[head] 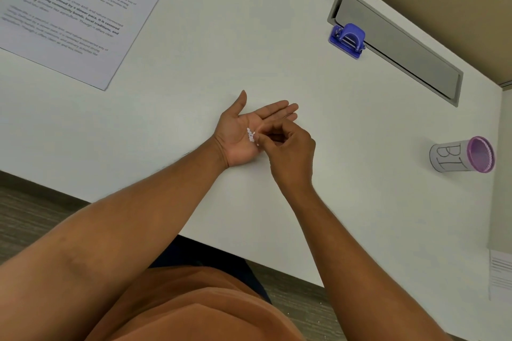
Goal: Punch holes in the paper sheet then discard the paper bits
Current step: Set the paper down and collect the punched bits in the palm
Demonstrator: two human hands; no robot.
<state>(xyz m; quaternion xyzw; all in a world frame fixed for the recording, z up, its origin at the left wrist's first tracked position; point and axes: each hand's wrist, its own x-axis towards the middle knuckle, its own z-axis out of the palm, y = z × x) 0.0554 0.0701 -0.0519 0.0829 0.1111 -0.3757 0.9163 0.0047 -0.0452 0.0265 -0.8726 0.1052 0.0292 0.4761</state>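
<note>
My left hand [243, 133] lies palm up on the white table, fingers straight, with several small white paper bits [251, 135] resting in the palm. My right hand [288, 147] hovers over that palm with curled fingers, its fingertips pinching at the bits by the palm's edge. The printed paper sheet [74, 11] lies flat at the far left of the table. A small blue hole punch [347, 40] stands at the back, right of centre.
A purple cup [462, 156] wrapped in paper marked "BI" stands at the right. A grey cable flap [396, 44] runs along the table's [194, 77] back edge behind the punch. Another printed sheet [500, 274] hangs at the right edge.
</note>
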